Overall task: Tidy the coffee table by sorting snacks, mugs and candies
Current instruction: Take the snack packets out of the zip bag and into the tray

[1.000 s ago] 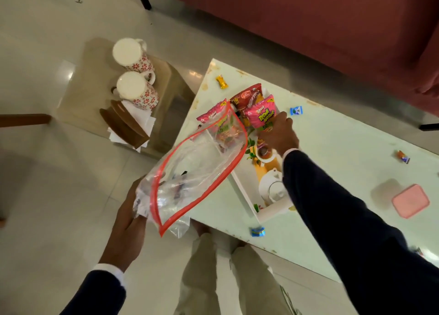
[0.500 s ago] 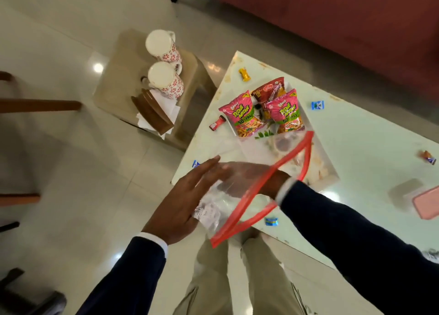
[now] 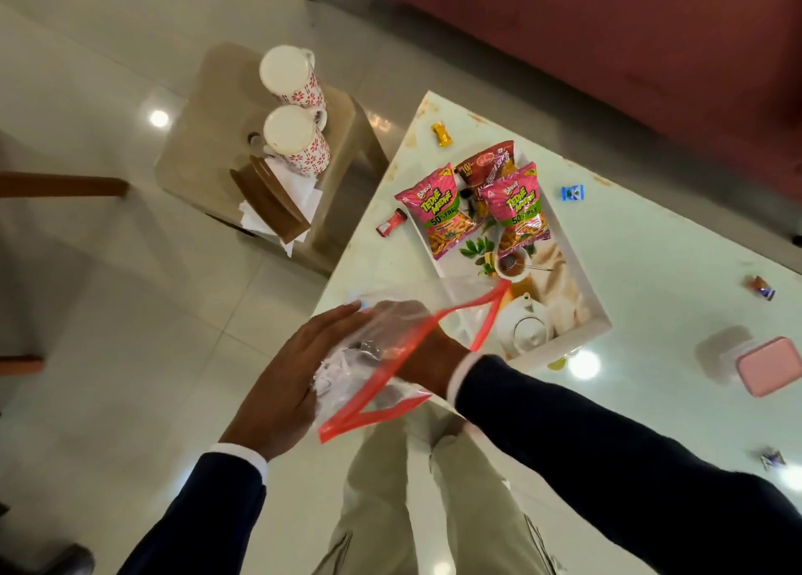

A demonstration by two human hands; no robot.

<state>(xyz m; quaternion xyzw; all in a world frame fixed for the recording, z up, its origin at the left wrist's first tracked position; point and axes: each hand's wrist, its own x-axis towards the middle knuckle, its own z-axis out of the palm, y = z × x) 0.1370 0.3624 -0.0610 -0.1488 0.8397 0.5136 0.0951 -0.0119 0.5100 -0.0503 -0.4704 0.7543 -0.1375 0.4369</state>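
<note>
A clear zip bag with a red seal strip hangs over the coffee table's near left corner. My left hand lies flat against its outside, fingers stretched, holding it. My right hand is pushed inside the bag up to the wrist; what it holds is hidden. Two pink snack packets and a red one lie in the far end of a white tray. Loose candies lie around: yellow, blue, red.
Two flowered mugs and a brown napkin holder stand on a beige stool left of the table. A pink lidded box and more candies lie at the right. A red sofa runs behind.
My right hand left the snack packets in the tray and went into the bag. My left hand shifted from gripping the bag's bottom to lying flat along its side.
</note>
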